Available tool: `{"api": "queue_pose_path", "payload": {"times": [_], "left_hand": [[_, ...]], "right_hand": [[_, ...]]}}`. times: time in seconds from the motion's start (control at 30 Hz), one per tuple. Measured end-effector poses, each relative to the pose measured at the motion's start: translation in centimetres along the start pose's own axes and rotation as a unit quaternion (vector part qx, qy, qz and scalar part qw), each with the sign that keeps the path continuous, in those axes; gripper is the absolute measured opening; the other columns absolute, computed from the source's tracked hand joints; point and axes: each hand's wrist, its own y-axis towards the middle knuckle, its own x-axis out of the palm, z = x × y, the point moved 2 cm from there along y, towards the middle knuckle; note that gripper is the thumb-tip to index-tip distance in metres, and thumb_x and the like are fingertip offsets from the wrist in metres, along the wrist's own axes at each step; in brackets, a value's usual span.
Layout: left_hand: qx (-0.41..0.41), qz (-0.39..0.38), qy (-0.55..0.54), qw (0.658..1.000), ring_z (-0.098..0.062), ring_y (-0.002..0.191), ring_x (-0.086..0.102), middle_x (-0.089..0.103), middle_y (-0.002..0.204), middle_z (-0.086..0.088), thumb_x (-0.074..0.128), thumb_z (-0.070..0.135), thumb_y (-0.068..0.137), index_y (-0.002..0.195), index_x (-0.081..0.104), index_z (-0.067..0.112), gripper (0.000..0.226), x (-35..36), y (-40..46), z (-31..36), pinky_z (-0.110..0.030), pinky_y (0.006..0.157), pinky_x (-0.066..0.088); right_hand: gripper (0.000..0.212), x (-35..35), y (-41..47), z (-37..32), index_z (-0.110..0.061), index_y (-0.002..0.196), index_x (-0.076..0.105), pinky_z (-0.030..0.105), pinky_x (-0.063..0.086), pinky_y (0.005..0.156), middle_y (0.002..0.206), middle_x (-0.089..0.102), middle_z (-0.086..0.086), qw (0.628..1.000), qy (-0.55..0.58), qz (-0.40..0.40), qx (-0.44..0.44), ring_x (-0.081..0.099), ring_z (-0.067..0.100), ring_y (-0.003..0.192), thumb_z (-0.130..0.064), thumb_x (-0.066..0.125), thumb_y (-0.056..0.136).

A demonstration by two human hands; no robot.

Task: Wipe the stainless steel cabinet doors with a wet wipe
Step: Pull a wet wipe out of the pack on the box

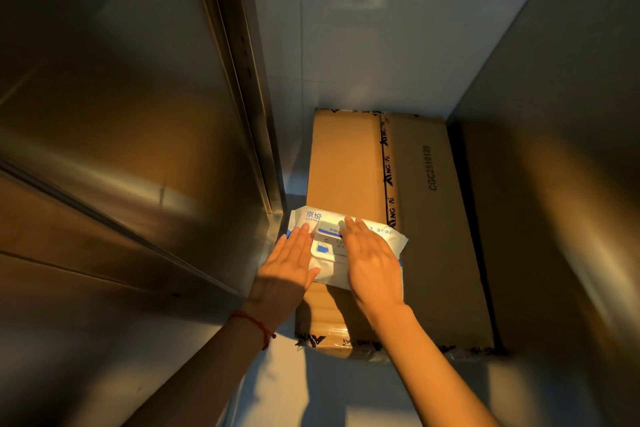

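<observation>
Narrow gap between steel surfaces. Stainless steel cabinet door (114,135) fills left side, brushed finish, vertical edge trim running down to floor level. Second steel panel (561,156) on right. Pale wall (374,31) at back. Cardboard box (426,204) lying flat on floor between them, taped seam with black printed tape down its middle, code printed along right flap. Wet wipe pack (384,239) on near-left part of box top, white with blue print, flip lid (327,248) facing up, closed as far as visible; pack's left edge overhangs box toward door.

Both forearms reaching forward and down from bottom of frame, converging on pack. Red string bracelet (258,324) on left wrist.

Left hand (289,269): flat, fingers straight and together, resting on pack's left side beside lid. Right hand (372,260): flat, palm down, fingers extended, lying over pack's right half, fingertips at lid's far edge. Neither gripping anything.
</observation>
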Motion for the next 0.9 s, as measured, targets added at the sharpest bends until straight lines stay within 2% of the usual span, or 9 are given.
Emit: {"api": "queue_pose_path", "payload": {"times": [0.13,0.23,0.33,0.43,0.57,0.7,0.77,0.83,0.9], "left_hand": [[0.003,0.015,-0.038,0.999,-0.030,0.100,0.066,0.066,0.112,-0.020,0.093,0.028,0.047,0.120,0.043,-0.001,0.093,-0.6,0.0,0.1,-0.046,0.080,0.052],[0.012,0.038,-0.051,0.998,-0.032,0.100,0.066,0.065,0.112,-0.022,0.088,0.027,0.059,0.120,0.043,-0.001,0.080,-0.9,-0.1,-0.1,-0.048,0.082,0.051],[-0.004,0.058,-0.046,0.997,-0.032,0.104,0.064,0.064,0.115,-0.023,0.055,0.030,0.083,0.122,0.042,-0.001,0.051,-1.2,-0.2,0.0,-0.047,0.088,0.046],[-0.029,0.053,-0.058,0.996,-0.033,0.108,0.062,0.062,0.118,-0.024,0.044,0.028,0.083,0.124,0.042,-0.002,0.050,-1.8,-0.1,0.6,-0.047,0.092,0.043],[-0.047,0.059,-0.061,0.995,-0.034,0.110,0.061,0.060,0.120,-0.025,0.046,0.025,0.081,0.125,0.041,-0.002,0.052,-2.5,-0.1,1.2,-0.047,0.092,0.043],[-0.016,0.085,-0.025,0.996,-0.035,0.117,0.055,0.057,0.125,-0.023,0.060,0.014,0.082,0.127,0.040,-0.001,0.052,-3.2,0.0,1.8,-0.049,0.088,0.048],[0.010,0.064,-0.001,0.998,-0.032,0.121,0.051,0.054,0.129,-0.020,0.065,0.019,0.077,0.128,0.040,0.001,0.060,-3.4,0.0,1.9,-0.051,0.088,0.048],[0.022,0.024,0.017,0.999,-0.031,0.118,0.056,0.057,0.128,-0.018,0.079,0.022,0.064,0.129,0.040,0.002,0.078,-3.3,0.1,1.9,-0.052,0.091,0.046],[0.020,0.007,0.029,0.999,-0.031,0.117,0.057,0.057,0.129,-0.017,0.078,0.023,0.066,0.129,0.040,0.002,0.076,-3.2,0.3,1.9,-0.054,0.093,0.044]], "right_hand": [[0.075,0.2,-0.9,-0.1,0.002,0.108,0.069,0.045,0.055,0.077,0.113,0.067,0.020,1.000,-0.007,0.000,-0.028,0.067,0.032,0.100,-0.011,0.096,0.039],[0.077,0.2,-1.1,-0.3,0.003,0.111,0.066,0.047,0.055,0.078,0.114,0.066,0.021,1.000,0.002,0.006,-0.027,0.067,0.033,0.101,-0.011,0.096,0.041],[0.081,0.0,-1.1,-0.4,0.001,0.112,0.065,0.048,0.054,0.078,0.115,0.066,0.020,1.000,0.010,0.006,-0.019,0.067,0.034,0.101,-0.012,0.096,0.038],[0.077,-0.1,-1.1,-0.3,0.002,0.110,0.068,0.046,0.054,0.079,0.114,0.066,0.020,1.000,0.009,0.009,-0.018,0.067,0.033,0.101,-0.011,0.096,0.039],[0.073,-0.3,-1.1,-0.1,0.002,0.109,0.069,0.045,0.055,0.078,0.112,0.067,0.020,1.000,0.006,0.014,-0.016,0.068,0.032,0.100,-0.005,0.094,0.041],[0.073,-0.4,-0.9,-0.2,0.003,0.108,0.069,0.045,0.055,0.077,0.112,0.067,0.020,1.000,0.009,0.015,-0.014,0.068,0.033,0.099,-0.002,0.093,0.039],[0.074,-0.5,-0.9,-0.2,0.003,0.108,0.068,0.045,0.055,0.078,0.112,0.067,0.020,1.000,0.013,0.014,-0.014,0.067,0.033,0.100,-0.002,0.093,0.039],[0.073,-0.5,-1.0,-0.3,0.003,0.109,0.068,0.045,0.055,0.079,0.113,0.067,0.020,1.000,0.013,0.011,-0.013,0.067,0.033,0.100,-0.001,0.092,0.040],[0.072,-0.5,-1.0,-0.3,0.003,0.110,0.068,0.045,0.054,0.080,0.113,0.067,0.020,1.000,0.009,0.006,-0.013,0.067,0.033,0.101,-0.001,0.092,0.042]]}}
